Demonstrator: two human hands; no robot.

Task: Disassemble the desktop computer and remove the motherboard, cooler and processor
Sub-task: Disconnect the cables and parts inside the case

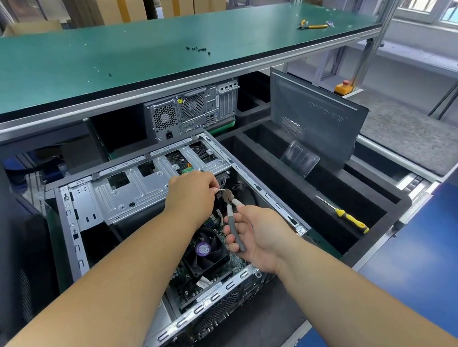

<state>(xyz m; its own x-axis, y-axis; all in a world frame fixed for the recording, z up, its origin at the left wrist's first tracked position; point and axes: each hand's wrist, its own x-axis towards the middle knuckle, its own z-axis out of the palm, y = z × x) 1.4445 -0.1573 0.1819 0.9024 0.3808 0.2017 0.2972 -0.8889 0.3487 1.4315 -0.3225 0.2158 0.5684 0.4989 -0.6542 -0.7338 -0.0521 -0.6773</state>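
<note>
The desktop computer [152, 217] lies on its side with the side open, in the near middle of a dark foam-lined tray [341, 208] under a green shelf [121, 59]. Inside it the motherboard [205, 274] sits at the bottom, and on it stands the cooler [206, 249] — a black fan with a purple round label in the center. The processor cannot be seen. A grey metal drive cage [137, 187] fills the far part of the case.

The left hand [193, 196] reaches into the case just behind the cooler; its fingers are bent and pinch a small white piece, maybe a tie or a wire, among dark cables [224, 181]. The right hand [254, 235] holds cutting pliers [232, 216] by the grey handles, fingers curled around them, and the brown head of the tool is right next to the left fingertips.

To the right in the tray, a screwdriver with yellow handle [345, 215] lies in a long compartment. Behind it the removed side panel [319, 116] leans upright — a clear plastic piece [299, 159] rests against its lower part. A second computer [194, 110] stands further back, its rear side with fans facing the viewer. On the green shelf there are several small black screws [199, 49] and, far to the right, yellow-handled pliers [312, 25]. Cardboard boxes [160, 0] are stacked behind the shelf.
</note>
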